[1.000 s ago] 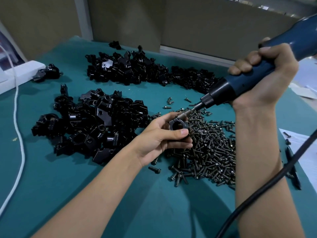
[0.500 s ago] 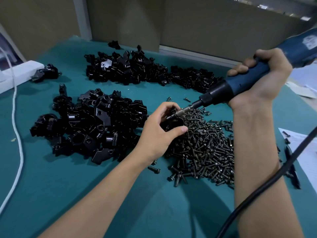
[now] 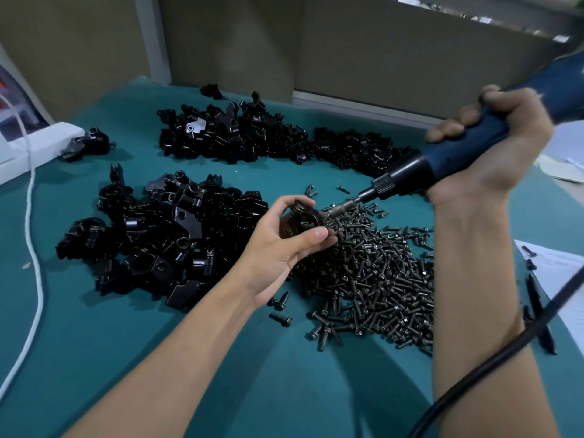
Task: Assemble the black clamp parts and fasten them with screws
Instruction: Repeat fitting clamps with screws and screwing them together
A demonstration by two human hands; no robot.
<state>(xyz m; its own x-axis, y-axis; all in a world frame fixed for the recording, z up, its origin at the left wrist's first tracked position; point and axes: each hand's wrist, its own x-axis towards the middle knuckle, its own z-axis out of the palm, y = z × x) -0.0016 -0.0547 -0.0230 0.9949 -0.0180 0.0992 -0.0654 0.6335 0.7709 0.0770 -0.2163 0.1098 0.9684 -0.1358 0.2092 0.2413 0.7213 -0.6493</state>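
A teal cover spreads over the whole tabletop (image 3: 94,349). Behind it stand plain olive-grey wall panels (image 3: 379,58), divided by a pale upright post (image 3: 151,36).

The left hand (image 3: 278,251) is raised just above the middle of the tabletop. Its grip is narrow: thumb and curled fingers pinch a small black clamp (image 3: 305,216), held over the near-left edge of the heap of screws (image 3: 379,273).

The right hand (image 3: 496,153) is higher and to the right, its grip wrapped fully round the blue handle of a power screwdriver (image 3: 442,162). The tool slants down to the left and its metal bit meets the clamp's right side. Whether a screw sits on the bit is too blurred to tell. A black cable (image 3: 505,352) crosses the right forearm.

Left of the held clamp lies the near heap of clamp parts (image 3: 164,238). The far heap of clamp parts (image 3: 252,137) stretches along the back of the tabletop. One lone black part (image 3: 87,145) rests beside a white box (image 3: 41,143) at the left edge, and a white cord (image 3: 34,248) runs past the box and curves down over the cover. Sheets of paper (image 3: 562,273) lie at the right edge, with a few stray screws on them.
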